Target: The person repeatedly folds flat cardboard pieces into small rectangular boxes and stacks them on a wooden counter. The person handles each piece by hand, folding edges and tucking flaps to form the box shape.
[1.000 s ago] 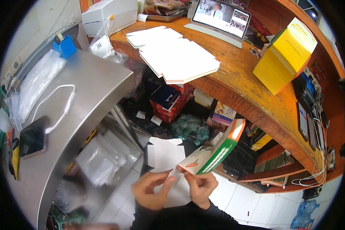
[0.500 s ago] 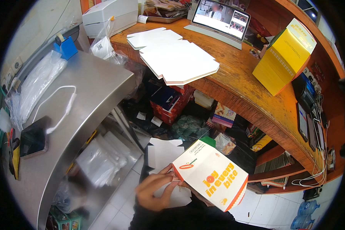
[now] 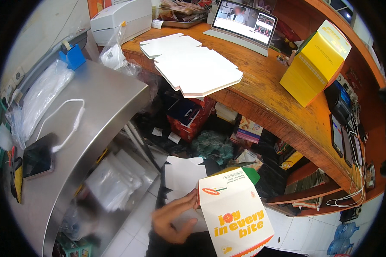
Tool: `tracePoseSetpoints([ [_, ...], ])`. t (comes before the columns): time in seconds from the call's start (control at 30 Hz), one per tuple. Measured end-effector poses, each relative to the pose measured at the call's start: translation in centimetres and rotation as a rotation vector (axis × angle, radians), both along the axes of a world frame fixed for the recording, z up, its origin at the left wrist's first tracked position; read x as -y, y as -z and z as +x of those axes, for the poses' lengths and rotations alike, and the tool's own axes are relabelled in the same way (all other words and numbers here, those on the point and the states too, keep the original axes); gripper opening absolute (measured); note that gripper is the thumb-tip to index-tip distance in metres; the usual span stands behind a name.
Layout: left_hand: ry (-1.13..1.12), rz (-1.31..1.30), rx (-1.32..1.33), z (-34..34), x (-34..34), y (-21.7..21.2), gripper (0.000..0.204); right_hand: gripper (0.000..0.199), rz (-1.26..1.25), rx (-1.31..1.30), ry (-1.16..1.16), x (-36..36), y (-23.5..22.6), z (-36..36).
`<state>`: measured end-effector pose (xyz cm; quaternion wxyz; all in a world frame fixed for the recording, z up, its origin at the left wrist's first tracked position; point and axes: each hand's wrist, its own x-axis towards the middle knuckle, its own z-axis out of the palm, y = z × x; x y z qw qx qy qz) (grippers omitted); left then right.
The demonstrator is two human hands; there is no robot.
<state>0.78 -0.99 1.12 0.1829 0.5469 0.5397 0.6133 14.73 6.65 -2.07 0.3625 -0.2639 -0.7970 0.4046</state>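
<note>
I hold a flat-folded white takeaway carton (image 3: 236, 216) with orange, yellow and green print low in the middle of the view. My left hand (image 3: 173, 215) grips its left edge, fingers curled around it. My right hand is hidden behind the carton. More flat white card blanks (image 3: 182, 179) lie just beyond my left hand, near the floor.
A curved wooden counter (image 3: 266, 96) carries stacks of flat white blanks (image 3: 193, 68), a tablet (image 3: 244, 21), a yellow box (image 3: 315, 64) and a white printer (image 3: 122, 19). At left a steel counter (image 3: 94, 107) holds a phone (image 3: 38, 156), cable and plastic bags. Clutter fills the space under the wooden counter.
The carton has swung from edge-on between both hands to its printed face turned up toward me, now larger and lower in view. It hides my right hand.
</note>
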Motion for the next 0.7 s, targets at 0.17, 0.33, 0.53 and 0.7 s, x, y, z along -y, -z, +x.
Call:
tracePoseSetpoints([
  [0.17, -0.185, 0.053, 0.123, -1.0, -0.3, 2.3, 0.031, 0.051, -0.033, -0.029, 0.003, 0.0, 0.0, 0.0],
  [0.33, -0.230, 0.055, -0.010, -3.8, 0.6, 3.7, 0.037, 0.063, 0.219, -0.353, 0.477, -1.9, -0.4, -0.6],
  [0.53, -0.321, 0.007, 0.440, -4.0, 0.5, 6.0, 0.039, 0.056, 0.213, -0.175, 0.287, -4.3, -2.2, 1.8],
  [0.7, -0.478, -0.283, -0.239, -3.3, 0.1, 8.1, 0.073, 0.055, 0.354, -0.007, 0.140, -3.6, -2.5, 1.3],
])
